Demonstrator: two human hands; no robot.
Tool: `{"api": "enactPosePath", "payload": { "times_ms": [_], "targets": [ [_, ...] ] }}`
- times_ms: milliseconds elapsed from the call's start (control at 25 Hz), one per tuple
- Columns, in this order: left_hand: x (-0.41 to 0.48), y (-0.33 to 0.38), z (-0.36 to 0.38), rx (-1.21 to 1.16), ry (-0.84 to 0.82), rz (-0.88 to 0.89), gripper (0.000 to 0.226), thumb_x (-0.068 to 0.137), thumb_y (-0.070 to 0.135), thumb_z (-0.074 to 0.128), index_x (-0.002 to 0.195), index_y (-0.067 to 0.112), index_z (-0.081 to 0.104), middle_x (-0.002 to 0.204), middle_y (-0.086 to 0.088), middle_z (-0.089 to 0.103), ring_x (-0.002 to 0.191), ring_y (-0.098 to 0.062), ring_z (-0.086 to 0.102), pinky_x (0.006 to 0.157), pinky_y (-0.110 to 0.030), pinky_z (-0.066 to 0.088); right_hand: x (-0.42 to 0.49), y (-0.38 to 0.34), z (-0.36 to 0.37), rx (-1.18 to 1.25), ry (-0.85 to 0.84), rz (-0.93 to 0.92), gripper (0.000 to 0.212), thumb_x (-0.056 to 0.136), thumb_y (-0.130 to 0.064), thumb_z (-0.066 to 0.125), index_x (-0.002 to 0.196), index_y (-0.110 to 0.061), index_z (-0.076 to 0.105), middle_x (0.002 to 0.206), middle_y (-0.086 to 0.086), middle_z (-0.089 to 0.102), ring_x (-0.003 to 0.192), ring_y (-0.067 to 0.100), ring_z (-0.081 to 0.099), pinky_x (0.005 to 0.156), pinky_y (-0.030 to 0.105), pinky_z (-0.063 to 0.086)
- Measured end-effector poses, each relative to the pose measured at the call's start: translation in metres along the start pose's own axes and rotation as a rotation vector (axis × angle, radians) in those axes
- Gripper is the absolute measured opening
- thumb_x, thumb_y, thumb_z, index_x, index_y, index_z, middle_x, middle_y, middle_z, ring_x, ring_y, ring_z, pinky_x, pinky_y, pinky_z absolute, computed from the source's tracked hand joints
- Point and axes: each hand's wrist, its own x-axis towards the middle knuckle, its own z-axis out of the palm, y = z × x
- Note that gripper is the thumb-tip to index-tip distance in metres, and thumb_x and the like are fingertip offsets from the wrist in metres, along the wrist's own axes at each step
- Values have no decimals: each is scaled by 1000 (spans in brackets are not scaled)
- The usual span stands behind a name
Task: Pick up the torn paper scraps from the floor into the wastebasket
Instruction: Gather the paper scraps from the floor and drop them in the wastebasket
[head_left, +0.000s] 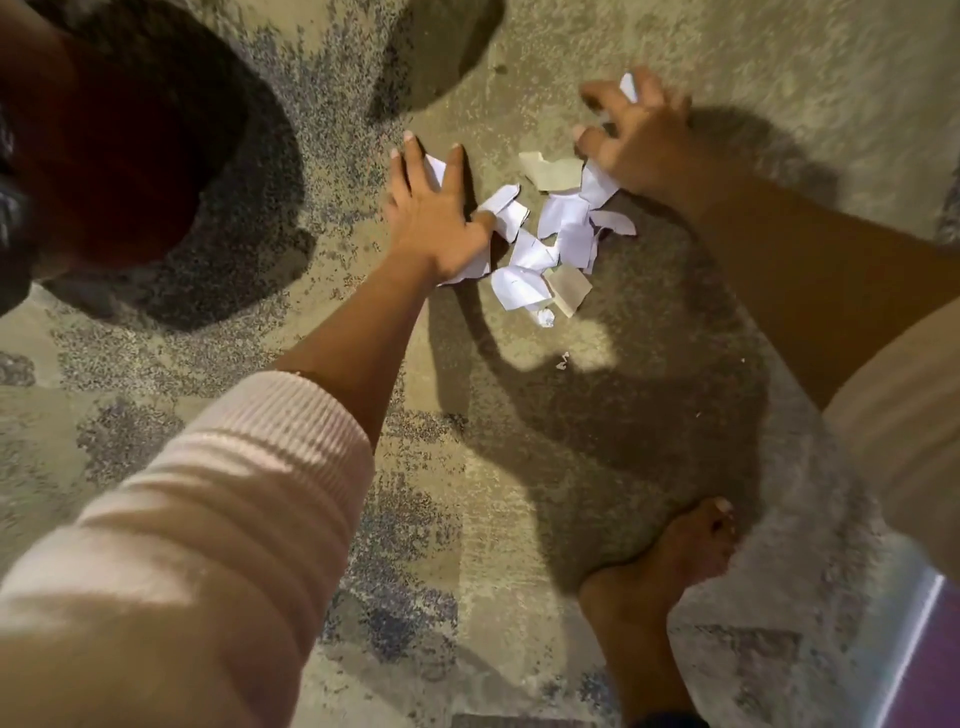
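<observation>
Two hands: both are reaching down to the floor, one on each side of the paper.
Left hand (434, 218): I am pressing it flat on the carpet, fingers spread apart, the thumb lying against the left edge of the pile; one white scrap is showing between my fingers and another is peeking out under my wrist.
Right hand (636, 140): I am curling its fingers like a claw over the far right edge of the pile; a white scrap (628, 85) is sticking up between the fingertips, so the hand is closing on paper, though I cannot tell how firmly.
Paper scraps (545, 244): a loose heap of white and beige torn pieces is lying on the carpet between my two hands, touching both; one small crumpled bit is sitting at the near edge.
Carpet (467, 467): mottled beige and grey, it is carrying the shadows of my arms.
Wastebasket (130, 156): a dark round opening is sitting to the left of my left hand, well apart from the heap.
Foot (670, 566): bare, it is resting on the carpet near the bottom, below the pile.
Sleeve (197, 519): pale pink ribbed knit is covering my left forearm.
</observation>
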Motion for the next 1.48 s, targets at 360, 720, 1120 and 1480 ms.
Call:
{"api": "enactPosePath", "payload": {
  "times_ms": [360,720,1120,1480],
  "targets": [
    [-41,3,29,230,-92,313,140,44,94,55,154,25,3,158,-14,12,141,-37,18,110,-57,25,-96,-31,49,-27,-239,-194,97,61,-88,42,144,-38,27,160,7,8,146,37,2,109,67,21],
    [-77,1,67,412,12,309,91,70,21,78,146,23,27,153,-14,21,130,-37,32,92,-51,43,-160,-34,90,-259,-174,-145,87,70,-33,79,140,-35,27,156,6,11,143,39,11,95,63,36],
    [-81,-3,62,84,87,267,32,85,-3,59,113,11,64,130,-9,49,119,-29,47,85,-36,48,-166,-28,93,-177,-91,-208,40,83,2,55,117,-19,53,132,15,39,120,36,35,80,44,51],
    [-106,-17,30,-292,230,71,17,84,-6,62,90,7,72,104,-5,61,94,-20,61,84,-30,53,-165,-31,50,155,99,55,17,83,-9,65,99,-10,62,114,15,56,106,33,53,84,36,45]
  ]
}}
